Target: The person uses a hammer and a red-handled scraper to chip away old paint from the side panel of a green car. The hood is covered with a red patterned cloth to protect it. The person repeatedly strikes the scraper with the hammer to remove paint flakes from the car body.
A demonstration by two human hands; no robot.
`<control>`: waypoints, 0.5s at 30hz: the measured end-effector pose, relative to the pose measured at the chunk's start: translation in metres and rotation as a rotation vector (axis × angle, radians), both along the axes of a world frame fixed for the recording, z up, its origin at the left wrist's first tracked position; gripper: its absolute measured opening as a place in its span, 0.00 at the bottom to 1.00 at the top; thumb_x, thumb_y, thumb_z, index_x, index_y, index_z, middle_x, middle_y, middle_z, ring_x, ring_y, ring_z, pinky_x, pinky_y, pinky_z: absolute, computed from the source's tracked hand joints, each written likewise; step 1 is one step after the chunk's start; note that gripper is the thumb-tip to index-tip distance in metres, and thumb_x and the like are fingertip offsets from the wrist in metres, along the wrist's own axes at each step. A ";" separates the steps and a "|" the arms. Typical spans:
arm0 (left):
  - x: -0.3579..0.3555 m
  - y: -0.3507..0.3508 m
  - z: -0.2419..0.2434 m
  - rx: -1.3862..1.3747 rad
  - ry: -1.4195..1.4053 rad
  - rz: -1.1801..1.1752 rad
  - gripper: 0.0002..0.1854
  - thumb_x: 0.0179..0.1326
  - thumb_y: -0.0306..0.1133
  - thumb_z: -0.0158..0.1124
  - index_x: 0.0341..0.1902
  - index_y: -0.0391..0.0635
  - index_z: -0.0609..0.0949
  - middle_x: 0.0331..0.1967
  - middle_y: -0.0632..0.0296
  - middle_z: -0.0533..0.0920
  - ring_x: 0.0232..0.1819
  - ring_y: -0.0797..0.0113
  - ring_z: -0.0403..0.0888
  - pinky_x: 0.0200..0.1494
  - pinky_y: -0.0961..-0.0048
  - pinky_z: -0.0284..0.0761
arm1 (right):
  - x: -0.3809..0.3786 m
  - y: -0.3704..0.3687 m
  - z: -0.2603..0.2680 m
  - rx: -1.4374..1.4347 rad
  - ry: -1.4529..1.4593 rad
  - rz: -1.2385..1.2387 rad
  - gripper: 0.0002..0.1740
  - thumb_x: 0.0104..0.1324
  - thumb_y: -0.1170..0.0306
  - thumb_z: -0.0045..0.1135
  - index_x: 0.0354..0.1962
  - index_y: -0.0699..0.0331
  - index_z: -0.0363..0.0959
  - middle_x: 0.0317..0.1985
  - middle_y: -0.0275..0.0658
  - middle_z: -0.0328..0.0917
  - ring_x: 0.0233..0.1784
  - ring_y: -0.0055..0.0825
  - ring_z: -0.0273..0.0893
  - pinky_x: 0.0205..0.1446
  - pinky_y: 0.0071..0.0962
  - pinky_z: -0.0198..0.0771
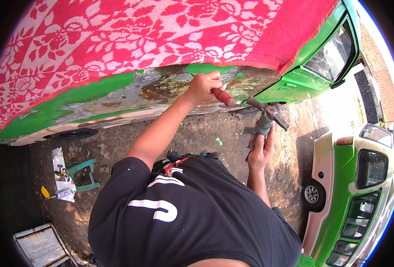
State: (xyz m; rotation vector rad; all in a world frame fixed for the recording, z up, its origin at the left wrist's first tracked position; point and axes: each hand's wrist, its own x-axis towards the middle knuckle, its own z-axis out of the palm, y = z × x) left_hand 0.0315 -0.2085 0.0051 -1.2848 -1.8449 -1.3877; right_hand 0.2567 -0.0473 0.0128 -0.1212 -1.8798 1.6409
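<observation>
My left hand [205, 87] is closed around the red handle [224, 97] of a hand tool, close against a worn vehicle side panel [170, 87]. Only a small bit of the tool's thin shank shows past the fist; its tip is hidden. The panel has green paint, grey patches and brown, rusty-looking areas. My right hand [261, 152] grips a hammer [269, 112] low on its handle, which is wrapped in grey-green cloth. The hammer's metal head is just right of the red handle's butt, apart from it. A red and white floral cloth [143, 36] covers the vehicle above the panel.
Behind at left, a green plastic stool [92, 175] stands beside a printed sheet [62, 177] with a spray can [63, 193] on it. A framed whitish panel [41, 245] lies at the lower left. A green and cream van [337, 193] is parked on the right.
</observation>
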 end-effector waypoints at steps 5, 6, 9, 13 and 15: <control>0.001 0.001 0.001 0.010 0.015 0.005 0.13 0.50 0.24 0.70 0.18 0.40 0.73 0.19 0.61 0.70 0.19 0.62 0.71 0.22 0.66 0.63 | -0.004 0.001 0.006 0.001 0.037 0.029 0.30 0.72 0.71 0.47 0.68 0.71 0.53 0.48 0.39 0.75 0.34 0.16 0.67 0.36 0.18 0.66; 0.001 0.001 0.000 0.012 0.013 0.005 0.14 0.50 0.24 0.70 0.18 0.40 0.72 0.19 0.61 0.70 0.19 0.62 0.70 0.22 0.66 0.63 | -0.004 0.002 0.005 -0.008 0.034 0.028 0.30 0.72 0.70 0.47 0.68 0.71 0.53 0.48 0.39 0.75 0.34 0.16 0.67 0.36 0.18 0.66; 0.001 0.002 0.000 0.019 0.016 0.009 0.15 0.51 0.23 0.69 0.18 0.40 0.71 0.19 0.61 0.69 0.19 0.63 0.69 0.22 0.66 0.63 | -0.007 0.002 0.010 0.011 0.020 0.030 0.30 0.72 0.70 0.47 0.68 0.70 0.53 0.47 0.39 0.76 0.33 0.16 0.68 0.36 0.18 0.66; 0.000 0.004 0.001 0.042 -0.016 0.024 0.15 0.52 0.22 0.68 0.18 0.39 0.70 0.20 0.62 0.68 0.19 0.65 0.68 0.22 0.68 0.63 | -0.008 0.005 0.013 0.073 0.014 0.034 0.29 0.72 0.70 0.47 0.68 0.70 0.54 0.45 0.39 0.77 0.33 0.16 0.68 0.35 0.17 0.66; 0.000 0.005 0.002 0.045 -0.043 0.034 0.14 0.52 0.24 0.69 0.19 0.40 0.72 0.20 0.62 0.70 0.20 0.65 0.70 0.22 0.69 0.64 | -0.009 0.005 0.011 0.035 0.138 0.031 0.28 0.72 0.70 0.47 0.66 0.71 0.57 0.44 0.38 0.77 0.32 0.16 0.69 0.34 0.17 0.66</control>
